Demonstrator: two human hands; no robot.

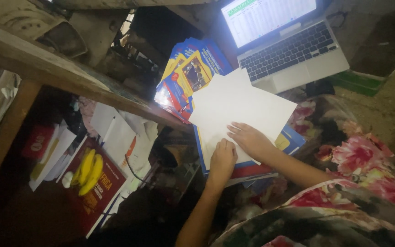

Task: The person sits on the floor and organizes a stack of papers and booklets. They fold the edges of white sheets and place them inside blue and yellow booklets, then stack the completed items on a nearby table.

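Far to your left, on a red booklet point(100, 194), a bunch of bananas point(90, 168) lies beside loose papers point(120, 137) under the wooden beam point(69, 77); none of that is near your hands. Moving right, your left hand point(222, 160) is curled, knuckles pressing the near edge of the white sheets point(241, 107), gripping nothing that shows. Your right hand point(251, 139) lies flat with fingers spread on the same sheets. Those sheets rest skewed on a fanned pile of blue and yellow booklets point(190, 73), just beside the open laptop point(293, 50). Push too hard and the top sheet could crease, or the uneven pile could slide toward the dark gap below. A far corner may also nudge the laptop's edge.
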